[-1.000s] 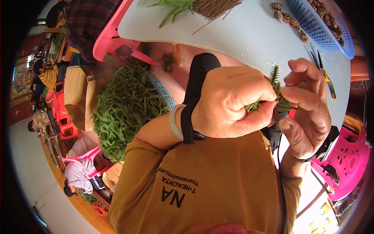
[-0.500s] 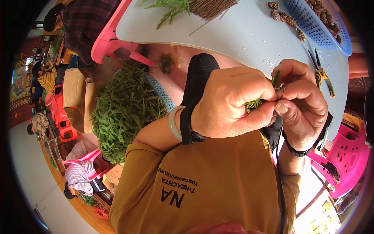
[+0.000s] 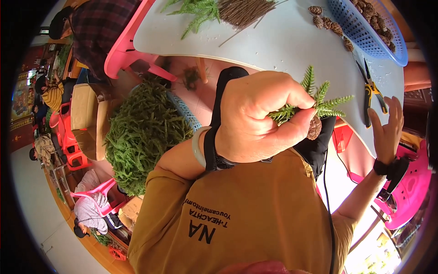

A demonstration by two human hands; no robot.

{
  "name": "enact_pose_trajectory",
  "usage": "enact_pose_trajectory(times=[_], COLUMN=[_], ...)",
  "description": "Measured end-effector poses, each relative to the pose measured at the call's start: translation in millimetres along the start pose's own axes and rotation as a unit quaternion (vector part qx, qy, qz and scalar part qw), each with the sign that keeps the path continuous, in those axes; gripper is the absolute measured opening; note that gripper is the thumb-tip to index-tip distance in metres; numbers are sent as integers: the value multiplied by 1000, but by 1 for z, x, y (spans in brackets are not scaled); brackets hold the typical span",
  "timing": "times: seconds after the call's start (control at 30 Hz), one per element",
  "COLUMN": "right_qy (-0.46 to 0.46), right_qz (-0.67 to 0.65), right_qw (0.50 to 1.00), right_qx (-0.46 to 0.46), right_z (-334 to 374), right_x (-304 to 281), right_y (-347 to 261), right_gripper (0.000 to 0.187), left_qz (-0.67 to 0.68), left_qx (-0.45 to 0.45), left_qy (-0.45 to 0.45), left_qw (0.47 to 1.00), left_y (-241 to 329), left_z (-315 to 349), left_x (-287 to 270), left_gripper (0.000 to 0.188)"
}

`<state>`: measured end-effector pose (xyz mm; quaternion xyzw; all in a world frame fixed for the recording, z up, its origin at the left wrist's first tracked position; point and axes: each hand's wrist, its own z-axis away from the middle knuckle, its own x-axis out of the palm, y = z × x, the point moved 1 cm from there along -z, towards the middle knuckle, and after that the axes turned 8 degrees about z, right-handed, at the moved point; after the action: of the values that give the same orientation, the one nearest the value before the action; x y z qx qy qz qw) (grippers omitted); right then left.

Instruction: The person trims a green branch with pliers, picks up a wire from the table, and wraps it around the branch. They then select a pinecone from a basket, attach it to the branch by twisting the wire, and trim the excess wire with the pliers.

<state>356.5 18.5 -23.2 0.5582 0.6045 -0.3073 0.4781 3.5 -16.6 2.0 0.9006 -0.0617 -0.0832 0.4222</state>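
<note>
My left hand [image 3: 262, 121] is closed around a green fir-like sprig [image 3: 321, 98], pinching it between thumb and index finger. The sprig's leafy tips fan out past the fingertips, with more green showing inside the curl of the hand. A brown pine cone [image 3: 314, 128] hangs just under the thumb, partly hidden by it. At the table's right edge, my right hand [image 3: 388, 132] is raised with its fingers stretched out and nothing in it. Closest to it lie long-nosed pliers [image 3: 368, 98] with yellow and black handles, apparently untouched.
On the pale table [image 3: 283, 50] lie a bundle of brown stems [image 3: 246, 13], green sprigs [image 3: 198, 13] and loose pine cones [image 3: 336, 28]. A blue basket [image 3: 360, 39] holds more cones. Left of me is a large heap of greenery [image 3: 146, 137]. Other people sit farther left.
My right hand has let go of the sprig and moved right, toward the pliers, its fingers opening. The left hand keeps its hold, and more of the sprig and cone now shows.
</note>
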Motion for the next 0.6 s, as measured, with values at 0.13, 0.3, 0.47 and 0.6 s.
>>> enact_pose_trajectory(times=[0.13,0.3,0.47,0.6], right_qy=[-111,-66,-91,-99], right_qz=[-114,-89,-78,-121], right_qw=[987,994,992,987], right_qx=[9,-26,-24,-29], right_z=[5,5,-11,-10], right_x=[11,-3,3,0], right_y=[16,-2,-2,-3], right_gripper=[49,48,46,43], left_qz=[-6,-44,-26,-20], left_qx=[-7,11,1,-11], left_qy=[0,24,30,27], left_qw=[1000,999,999,999], left_y=[7,15,23,30], left_z=[-5,-8,-5,0], left_x=[4,6,3,-2], left_gripper=[20,23,25,26])
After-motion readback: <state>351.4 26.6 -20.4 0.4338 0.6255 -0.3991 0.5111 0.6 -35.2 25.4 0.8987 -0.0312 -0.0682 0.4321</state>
